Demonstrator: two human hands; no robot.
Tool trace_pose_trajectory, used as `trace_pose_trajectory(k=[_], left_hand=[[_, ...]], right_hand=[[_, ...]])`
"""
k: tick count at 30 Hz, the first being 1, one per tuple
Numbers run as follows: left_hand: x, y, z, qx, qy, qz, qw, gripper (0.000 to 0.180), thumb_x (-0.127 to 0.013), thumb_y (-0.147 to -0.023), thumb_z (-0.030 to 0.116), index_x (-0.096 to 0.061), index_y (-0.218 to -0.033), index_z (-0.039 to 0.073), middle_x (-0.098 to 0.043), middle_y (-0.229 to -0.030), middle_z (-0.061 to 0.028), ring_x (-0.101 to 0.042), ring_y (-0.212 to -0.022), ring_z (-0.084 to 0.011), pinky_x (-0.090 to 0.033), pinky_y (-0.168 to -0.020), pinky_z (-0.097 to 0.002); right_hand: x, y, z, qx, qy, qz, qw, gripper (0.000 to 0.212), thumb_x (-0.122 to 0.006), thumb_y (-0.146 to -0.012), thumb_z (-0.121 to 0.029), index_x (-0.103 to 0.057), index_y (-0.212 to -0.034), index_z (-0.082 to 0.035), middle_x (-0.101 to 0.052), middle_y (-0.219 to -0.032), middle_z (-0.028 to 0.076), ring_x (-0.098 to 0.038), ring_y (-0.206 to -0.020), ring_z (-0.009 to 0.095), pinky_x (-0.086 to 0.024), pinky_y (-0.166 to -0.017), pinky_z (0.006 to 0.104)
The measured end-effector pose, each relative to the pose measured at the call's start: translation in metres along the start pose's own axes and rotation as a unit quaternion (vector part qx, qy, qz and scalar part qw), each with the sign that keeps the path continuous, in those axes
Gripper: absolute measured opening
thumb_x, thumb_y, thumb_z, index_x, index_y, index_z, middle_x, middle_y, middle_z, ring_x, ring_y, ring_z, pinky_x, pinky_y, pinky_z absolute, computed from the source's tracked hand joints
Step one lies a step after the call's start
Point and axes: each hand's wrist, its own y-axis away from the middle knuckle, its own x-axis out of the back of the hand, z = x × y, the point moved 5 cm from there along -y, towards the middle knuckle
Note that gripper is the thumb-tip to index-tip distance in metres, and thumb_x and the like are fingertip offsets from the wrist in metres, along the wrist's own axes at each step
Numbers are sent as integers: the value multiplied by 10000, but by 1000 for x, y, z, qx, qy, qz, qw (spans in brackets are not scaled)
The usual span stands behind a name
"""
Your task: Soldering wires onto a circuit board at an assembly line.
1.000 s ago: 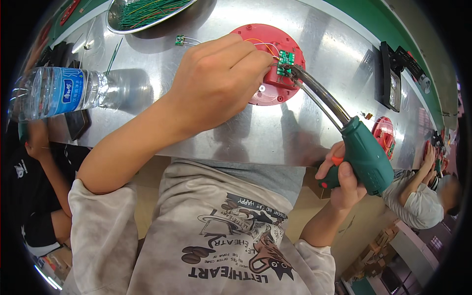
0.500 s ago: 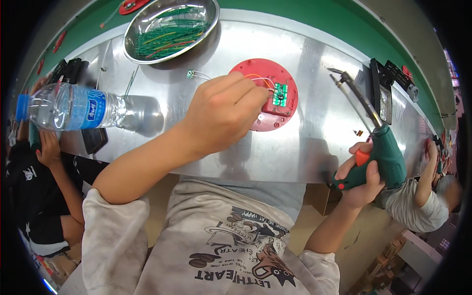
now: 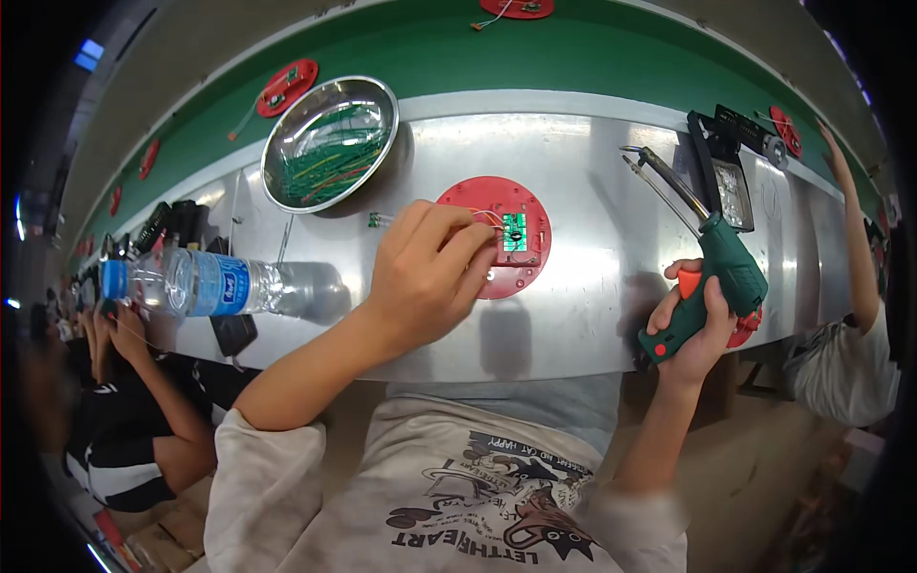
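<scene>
My left hand [image 3: 428,263] is closed in a pinch at the left edge of a small green circuit board [image 3: 515,233]. Its fingertips seem to hold one of the thin wires [image 3: 484,214] there, though they partly hide it. The board sits on a round red plastic housing [image 3: 497,192] lying on the metal table. Left of the hand lies another tiny board [image 3: 374,221] with pale wires. My right hand [image 3: 702,329] grips the handle of a green soldering gun [image 3: 734,267], a finger at its orange trigger. The gun's tip points up and away, apart from the housing.
A steel bowl [image 3: 382,177] of green and some red wires stands at the back left. A clear water bottle [image 3: 205,284] lies on its side at the left. Black stands and a tray [image 3: 731,196] are at the far right. People work on both sides.
The whole view has shifted, so the table sits lower and more of the green strip behind shows. Both hands keep their grips. At right, another person's arm now reaches toward the green strip.
</scene>
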Motion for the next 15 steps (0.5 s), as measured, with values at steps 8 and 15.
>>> trace_pose_trajectory(k=[8, 15], left_hand=[[-11, -48, 0, -5, 35, -272, 962, 593, -773, -669, 308, -630, -1199, 83, -640, -1110, -135, -576, -1031, -320, -434, -893, -418], [-118, -197, -67, -77, -101, -82, 989, 398, -692, -857, 451, -728, -1021, 90, -686, -1033, -145, -601, -1001, -330, -462, -865, -437]], right_hand=[[17, 13, -8, 98, -42, 99, 989, 328, -430, -1017, -254, -545, -1119, 35, -616, -987, 179, -527, -474, 139, -456, -400, 282], [37, 16, -1, 110, -124, 175, 971, 351, -422, -1019, -289, -534, -1134, 23, -629, -988, 169, -515, -465, 146, -452, -419, 285]])
